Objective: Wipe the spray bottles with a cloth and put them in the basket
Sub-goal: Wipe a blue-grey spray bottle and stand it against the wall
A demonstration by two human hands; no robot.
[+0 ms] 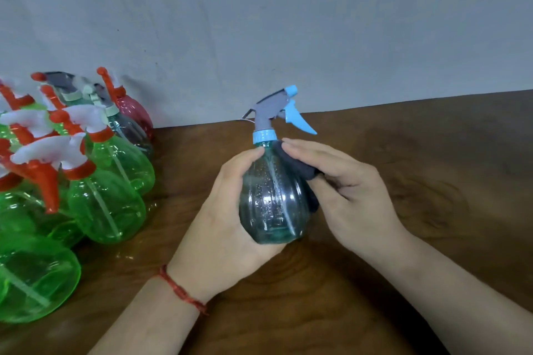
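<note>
Brown wood-grain surface runs up to a plain grey wall. Above the middle of it, a teal spray bottle is held upright, clear of the wood. The left hand is wrapped round its round belly from below and behind. The right hand pinches a dark cloth between fingers and thumb and presses it on the bottle's shoulder, just under the blue collar.

The body is see-through, ribbed lengthwise, with droplets and a dip tube inside. It carries a grey trigger head with a blue lever and nozzle. It looks nearly empty, so probably light. The thin plastic likely gives under a squeeze and may be slick if damp. The belly or the neck seems the safest hold, not the trigger.

Green bottles and a red bottle crowd the left edge. No basket is in view.
</note>
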